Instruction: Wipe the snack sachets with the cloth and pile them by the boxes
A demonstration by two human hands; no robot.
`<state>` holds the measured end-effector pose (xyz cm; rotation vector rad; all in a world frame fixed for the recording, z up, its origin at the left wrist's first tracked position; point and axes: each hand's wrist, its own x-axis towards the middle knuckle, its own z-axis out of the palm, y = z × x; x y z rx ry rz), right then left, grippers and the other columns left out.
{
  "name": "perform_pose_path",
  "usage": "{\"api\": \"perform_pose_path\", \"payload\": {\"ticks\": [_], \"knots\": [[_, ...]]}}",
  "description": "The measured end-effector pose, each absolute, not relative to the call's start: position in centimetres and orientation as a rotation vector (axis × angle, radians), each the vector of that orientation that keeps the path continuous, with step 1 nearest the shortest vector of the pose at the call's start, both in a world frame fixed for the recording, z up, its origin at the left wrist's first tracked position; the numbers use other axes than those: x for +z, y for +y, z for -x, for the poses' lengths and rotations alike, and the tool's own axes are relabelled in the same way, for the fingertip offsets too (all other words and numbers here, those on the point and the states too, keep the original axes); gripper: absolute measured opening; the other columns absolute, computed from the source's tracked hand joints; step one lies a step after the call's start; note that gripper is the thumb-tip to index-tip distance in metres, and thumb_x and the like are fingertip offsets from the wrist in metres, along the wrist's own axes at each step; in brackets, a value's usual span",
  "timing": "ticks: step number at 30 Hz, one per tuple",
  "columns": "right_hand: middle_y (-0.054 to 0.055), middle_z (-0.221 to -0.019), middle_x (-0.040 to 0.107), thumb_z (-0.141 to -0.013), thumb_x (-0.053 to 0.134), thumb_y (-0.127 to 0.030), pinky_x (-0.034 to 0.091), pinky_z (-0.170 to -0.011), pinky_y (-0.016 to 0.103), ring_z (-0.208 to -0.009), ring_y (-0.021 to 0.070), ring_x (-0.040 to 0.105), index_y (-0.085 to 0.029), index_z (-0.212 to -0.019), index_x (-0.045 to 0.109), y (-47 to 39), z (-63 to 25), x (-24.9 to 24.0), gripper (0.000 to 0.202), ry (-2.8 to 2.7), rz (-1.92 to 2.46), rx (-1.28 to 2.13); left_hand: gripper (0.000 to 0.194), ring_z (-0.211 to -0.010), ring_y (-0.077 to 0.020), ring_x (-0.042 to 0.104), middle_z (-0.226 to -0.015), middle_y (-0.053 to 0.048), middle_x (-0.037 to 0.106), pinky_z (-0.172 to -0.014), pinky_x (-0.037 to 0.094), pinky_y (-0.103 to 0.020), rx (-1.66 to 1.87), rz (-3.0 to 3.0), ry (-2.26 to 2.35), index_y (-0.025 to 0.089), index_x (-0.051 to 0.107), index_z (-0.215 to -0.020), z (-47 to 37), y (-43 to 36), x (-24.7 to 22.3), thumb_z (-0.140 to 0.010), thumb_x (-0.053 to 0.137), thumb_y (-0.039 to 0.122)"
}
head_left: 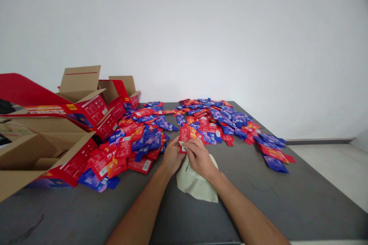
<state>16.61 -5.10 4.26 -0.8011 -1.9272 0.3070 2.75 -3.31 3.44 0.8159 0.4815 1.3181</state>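
A red pouch (pixel 184 134) with a white label is gripped by my left hand (pixel 173 155), whose fingers close on its left side. In my right hand (pixel 200 157) is a pale green cloth (pixel 198 185); the fingers pinch a corner of it against the face of the pouch. The rest of the cloth hangs down and spreads over the dark table below my right wrist. Just beyond both hands lie loose red and blue pouches (pixel 212 138). The lower part of the held pouch is partly covered by my fingers.
Open red cardboard boxes (pixel 71 160) stand along the left side, flaps up. Beside them is a heap of red and blue pouches (pixel 123 147). Another heap (pixel 227 115) spreads toward the back, and a few pouches (pixel 274 153) lie near the right edge of the grey table (pixel 287 206). A white wall rises behind.
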Motion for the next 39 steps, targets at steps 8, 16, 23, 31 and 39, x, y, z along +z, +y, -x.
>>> {"api": "perform_pose_path", "payload": {"ticks": [8,16,23,31,39], "knots": [[0.010,-0.112,0.059,-0.096,0.044,-0.013,0.048,-0.092,0.042,-0.106,0.0229,0.054,-0.026,-0.122,0.065,-4.6,-16.8,3.6,0.036,-1.895,0.855,0.234,0.081,-0.077,-0.0143,0.062,-0.100,-0.005,0.071,-0.066,0.044,-0.022,1.227,-0.890,0.542,0.019,0.059,-0.129,-1.9,-3.6,4.0,-0.051,0.051,0.000],[0.012,-0.114,0.058,-0.095,0.044,-0.014,0.046,-0.095,0.043,-0.108,0.0245,0.053,-0.021,-0.121,0.066,-3.5,-18.8,4.0,0.035,-1.686,1.093,0.047,0.094,-0.066,-0.0152,0.061,-0.104,-0.005,0.072,-0.060,0.043,-0.025,1.003,-0.991,0.605,0.022,0.052,-0.141,-3.0,-4.2,3.5,-0.049,0.050,0.002],[0.011,-0.109,0.060,-0.095,0.044,-0.012,0.048,-0.092,0.040,-0.105,0.0230,0.055,-0.023,-0.124,0.065,-4.4,-17.3,3.7,0.037,-1.879,0.929,0.171,0.048,-0.085,-0.0192,0.065,-0.100,-0.007,0.071,-0.074,0.050,-0.029,1.085,-0.898,0.610,0.019,0.062,-0.124,-3.4,-4.4,5.0,-0.077,0.057,0.026],[0.009,-0.106,0.063,-0.088,0.046,-0.003,0.050,-0.088,0.038,-0.102,0.0225,0.058,-0.025,-0.117,0.069,-5.2,-16.0,3.6,0.044,-2.075,0.830,0.284,0.040,-0.096,-0.0214,0.065,-0.101,-0.006,0.072,-0.083,0.051,-0.032,1.364,-0.988,0.777,0.018,0.065,-0.117,-2.9,-3.2,4.7,-0.084,0.052,0.036],[0.009,-0.096,0.066,-0.070,0.052,0.006,0.052,-0.084,0.037,-0.095,0.0238,0.060,-0.019,-0.096,0.074,-4.5,-16.4,2.0,0.043,-2.106,0.976,0.265,0.047,-0.119,-0.0256,0.058,-0.126,-0.007,0.066,-0.107,0.039,-0.039,1.493,-1.394,1.144,0.021,0.065,-0.125,-1.0,-2.3,4.2,-0.081,0.051,0.019]]}}
